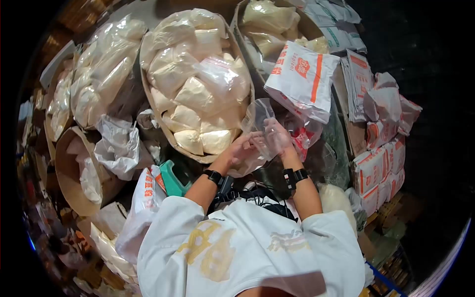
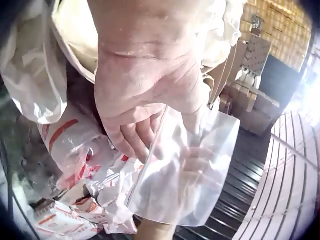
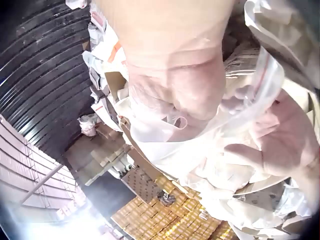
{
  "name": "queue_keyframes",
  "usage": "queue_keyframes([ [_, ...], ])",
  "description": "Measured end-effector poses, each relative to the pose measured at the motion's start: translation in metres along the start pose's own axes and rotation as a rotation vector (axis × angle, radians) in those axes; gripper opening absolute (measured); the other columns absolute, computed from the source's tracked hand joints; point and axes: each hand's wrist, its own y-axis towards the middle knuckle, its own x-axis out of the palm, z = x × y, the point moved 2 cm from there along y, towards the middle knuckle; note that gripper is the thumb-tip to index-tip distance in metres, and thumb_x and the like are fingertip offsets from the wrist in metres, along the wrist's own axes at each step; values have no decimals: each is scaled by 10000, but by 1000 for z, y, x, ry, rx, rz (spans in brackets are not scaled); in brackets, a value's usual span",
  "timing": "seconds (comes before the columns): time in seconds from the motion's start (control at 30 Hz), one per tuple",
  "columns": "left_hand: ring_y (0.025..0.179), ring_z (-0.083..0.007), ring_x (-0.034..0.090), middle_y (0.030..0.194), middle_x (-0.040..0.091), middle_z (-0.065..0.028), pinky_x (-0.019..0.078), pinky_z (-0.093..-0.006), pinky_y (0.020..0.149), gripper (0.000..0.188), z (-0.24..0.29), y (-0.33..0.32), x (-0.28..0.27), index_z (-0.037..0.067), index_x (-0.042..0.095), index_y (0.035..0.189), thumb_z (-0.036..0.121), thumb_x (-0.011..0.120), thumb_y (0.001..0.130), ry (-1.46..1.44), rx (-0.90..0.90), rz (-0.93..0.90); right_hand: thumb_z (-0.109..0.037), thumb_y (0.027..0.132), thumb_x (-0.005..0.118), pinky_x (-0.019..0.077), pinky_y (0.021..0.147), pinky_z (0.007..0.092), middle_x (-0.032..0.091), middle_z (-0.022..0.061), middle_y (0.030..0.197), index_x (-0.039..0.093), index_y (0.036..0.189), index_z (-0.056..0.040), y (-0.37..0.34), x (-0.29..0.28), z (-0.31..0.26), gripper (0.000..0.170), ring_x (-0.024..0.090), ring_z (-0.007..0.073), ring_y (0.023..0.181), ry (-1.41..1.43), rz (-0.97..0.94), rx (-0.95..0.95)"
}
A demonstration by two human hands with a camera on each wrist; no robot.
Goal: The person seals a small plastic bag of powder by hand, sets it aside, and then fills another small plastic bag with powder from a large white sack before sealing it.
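Note:
A clear plastic bag (image 1: pixel 259 118) with a thin red line along one edge hangs between the two hands, over the lap. My right hand (image 1: pixel 278 137) grips it from the right, and its fingers show through the film in the left wrist view. On the other side, my left hand (image 1: pixel 243 150) touches the bag with its palm turned inward. In the left wrist view, the left thumb (image 2: pixel 192 121) overlaps the film while the fingers lie at the bag's edge. The right wrist view shows the left thumb and fingers spread apart. Nothing shows inside the bag.
Ahead stands a large oval carton (image 1: pixel 246 74) packed with cream-coloured filled bags. White printed sacks (image 1: pixel 303 79) lie at the right, more stacked beyond. A green scoop-like container (image 1: pixel 174 179) sits beside a white printed sack at the left. An open round carton (image 1: pixel 74 173) stands farther left.

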Motion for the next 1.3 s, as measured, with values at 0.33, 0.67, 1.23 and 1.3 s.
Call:
queue_keyframes([
  [0.33,689,-210,611,797,649,-52,510,-346,700,288,9,-59,0,52,594,1190,131,639,917,1058,938,1125,-217,864,614,530,805,439,643,274,1055,555,1126,-13,16,-44,-7,338,645,448,896,-2091,547,-678],
  [0.67,992,-385,610,1057,631,-199,490,-417,864,399,-26,-106,63,2,587,1215,64,640,825,1405,1180,1310,-217,970,647,505,751,269,648,70,991,567,1108,-31,-21,59,111,245,593,126,878,-1268,-409,-89],
  [1.23,879,-177,719,1001,718,-127,573,-306,752,406,-59,-152,77,22,641,1197,89,730,806,1063,1136,1189,-274,1039,527,514,690,258,709,51,943,694,1095,12,-34,41,136,336,624,101,781,-1148,-336,62],
  [1.3,868,-152,714,992,722,-110,571,-294,752,421,-62,-165,88,16,646,1197,86,738,792,1052,1107,1201,-264,1041,525,527,712,257,713,54,961,696,1096,12,-31,41,147,329,650,116,816,-1054,-398,92],
])
